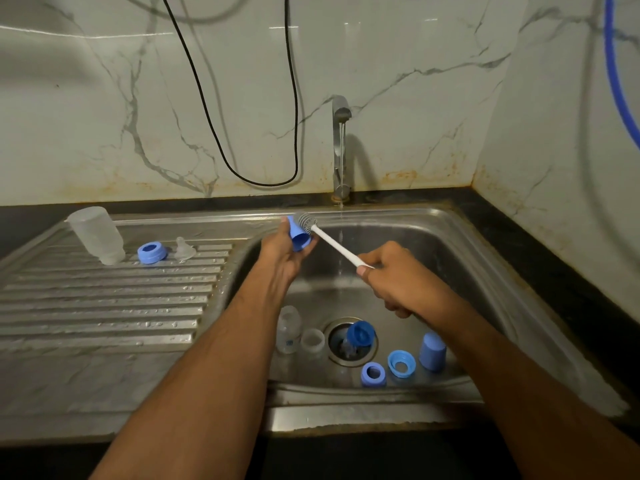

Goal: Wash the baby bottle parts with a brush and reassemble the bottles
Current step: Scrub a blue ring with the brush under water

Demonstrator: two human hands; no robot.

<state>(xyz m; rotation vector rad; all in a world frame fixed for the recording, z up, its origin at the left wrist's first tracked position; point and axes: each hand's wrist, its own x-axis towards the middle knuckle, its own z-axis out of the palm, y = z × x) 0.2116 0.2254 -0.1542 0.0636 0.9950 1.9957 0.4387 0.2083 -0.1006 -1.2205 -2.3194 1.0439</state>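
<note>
Head view: brush point(332, 241) against blue cap point(298, 234)

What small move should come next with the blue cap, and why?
Probably shift the blue cap in the left hand rightward under the water stream: the brush, held by the right hand, touches it, but the stream falls just beside them.

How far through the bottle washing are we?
Done, it seems: clear plastic bottle, blue ring and nipple on the drainboard. In hand: left hand holds a blue cap; right hand scrubs with the white-handled brush. Left: parts in the steel sink, reassembly.
</note>
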